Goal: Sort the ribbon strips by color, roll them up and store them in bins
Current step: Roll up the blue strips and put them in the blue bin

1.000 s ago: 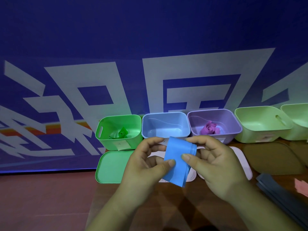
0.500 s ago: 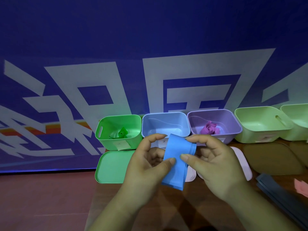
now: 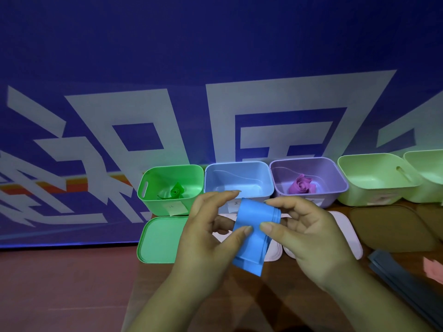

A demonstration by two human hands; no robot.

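A bundle of blue ribbon strips [image 3: 254, 233], bent over at its top, is held above the table between both hands. My left hand [image 3: 206, 236] pinches its left side with thumb and fingers. My right hand [image 3: 304, 233] pinches the right side, thumb in front. Behind stands a row of bins: a green bin [image 3: 153, 200] holding a rolled green ribbon [image 3: 176, 191], a blue bin [image 3: 239, 176] with nothing visible inside, and a purple bin [image 3: 335, 185] holding a rolled purple ribbon [image 3: 300, 185].
Two light green bins [image 3: 374, 178] stand at the far right. Lids lie in front of the bins: a green lid [image 3: 158, 240], white lids [image 3: 347, 231] and a brown lid [image 3: 393, 228]. Dark grey strips [image 3: 405, 281] and a pink piece [image 3: 434, 271] lie at the right edge.
The blue bundle hangs a little longer below my thumbs and my fingers have shifted slightly on it. The bins and lids have not moved.
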